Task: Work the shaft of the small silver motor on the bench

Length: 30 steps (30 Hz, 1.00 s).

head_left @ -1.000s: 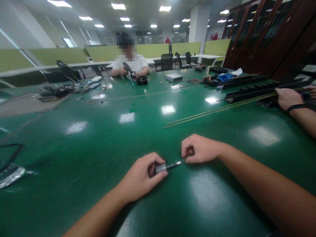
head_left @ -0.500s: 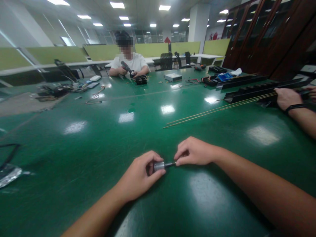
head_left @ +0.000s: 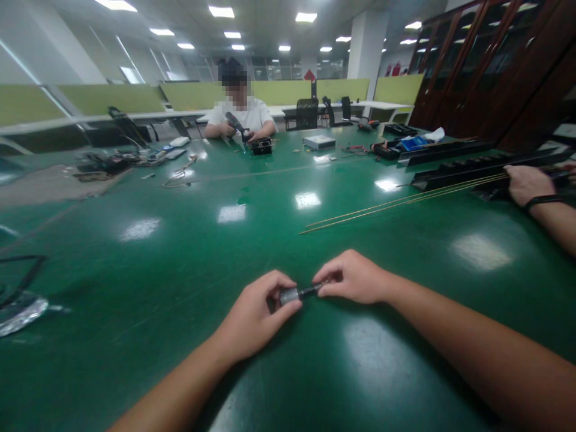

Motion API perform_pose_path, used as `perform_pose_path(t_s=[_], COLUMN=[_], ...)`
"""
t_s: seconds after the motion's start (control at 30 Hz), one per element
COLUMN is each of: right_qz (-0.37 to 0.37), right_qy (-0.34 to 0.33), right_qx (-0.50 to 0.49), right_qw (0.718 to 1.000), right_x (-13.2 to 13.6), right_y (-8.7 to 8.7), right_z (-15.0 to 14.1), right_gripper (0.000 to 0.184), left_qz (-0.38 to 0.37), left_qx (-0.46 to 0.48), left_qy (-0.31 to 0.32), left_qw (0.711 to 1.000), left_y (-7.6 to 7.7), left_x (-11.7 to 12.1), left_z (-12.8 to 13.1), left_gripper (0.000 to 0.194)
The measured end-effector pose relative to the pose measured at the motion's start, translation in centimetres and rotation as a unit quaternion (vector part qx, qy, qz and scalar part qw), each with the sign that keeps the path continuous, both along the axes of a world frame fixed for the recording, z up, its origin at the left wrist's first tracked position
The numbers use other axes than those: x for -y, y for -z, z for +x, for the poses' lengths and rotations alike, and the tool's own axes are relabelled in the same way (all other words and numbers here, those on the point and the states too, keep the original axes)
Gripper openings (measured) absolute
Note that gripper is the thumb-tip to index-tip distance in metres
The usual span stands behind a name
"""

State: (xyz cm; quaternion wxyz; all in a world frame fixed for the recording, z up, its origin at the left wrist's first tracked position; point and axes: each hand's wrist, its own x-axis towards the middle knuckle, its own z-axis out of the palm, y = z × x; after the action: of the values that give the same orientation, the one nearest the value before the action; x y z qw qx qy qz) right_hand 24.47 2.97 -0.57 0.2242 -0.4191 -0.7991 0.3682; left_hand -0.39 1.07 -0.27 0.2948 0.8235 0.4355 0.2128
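Silver-grey, the cylinder (head_left: 289, 296) pinched by the left hand (head_left: 251, 315) over the desk (head_left: 198, 252) could slip or skew if the right hand (head_left: 355, 279), gripping the far end of its dark shaft (head_left: 308, 292), pushes crookedly.

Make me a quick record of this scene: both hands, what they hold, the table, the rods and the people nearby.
left grip: around grey cylinder
right grip: pinches right end of dark shaft
shaft: juts from cylinder
table: green, glossy
rods: thin, golden, reaching another person's hand at right
across: person in white, with tool and black device
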Motion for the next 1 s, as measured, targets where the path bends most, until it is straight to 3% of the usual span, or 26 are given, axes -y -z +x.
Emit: perform_pose_path(t_s=[0.17,0.37,0.5,0.63,0.8,1.0], right_qz=[-0.013,0.129,0.196,0.188,0.181,0.182], right_qy=[0.014,0.011,-0.025,-0.041,-0.009,-0.034], right_qx=[-0.045,0.023,0.003,0.001,0.031,0.018], right_qw=[0.999,0.991,0.980,0.981,0.983,0.983], right_x=[0.7,1.0,0.7,0.7,0.8,0.7], right_y=[0.3,0.9,1.2,1.2,1.1,1.4], right_z=[-1.2,-2.7,-2.4,-2.1,-2.3,-2.3], right_gripper=[0.025,0.013,0.010,0.015,0.012,0.012], left_qz=[0.007,0.045,0.060,0.064,0.055,0.019], left_qx=[0.017,0.030,0.012,-0.009,-0.003,0.007], left_qy=[-0.008,0.002,-0.010,-0.005,0.002,0.009], left_qw=[1.000,0.999,0.998,0.998,0.998,1.000], left_y=[0.1,0.4,0.4,0.3,0.1,0.2], left_x=[0.0,0.0,0.1,0.2,0.1,0.0], left_z=[0.1,0.2,0.5,0.6,0.5,0.4], left_gripper=[0.019,0.017,0.018,0.016,0.016,0.015])
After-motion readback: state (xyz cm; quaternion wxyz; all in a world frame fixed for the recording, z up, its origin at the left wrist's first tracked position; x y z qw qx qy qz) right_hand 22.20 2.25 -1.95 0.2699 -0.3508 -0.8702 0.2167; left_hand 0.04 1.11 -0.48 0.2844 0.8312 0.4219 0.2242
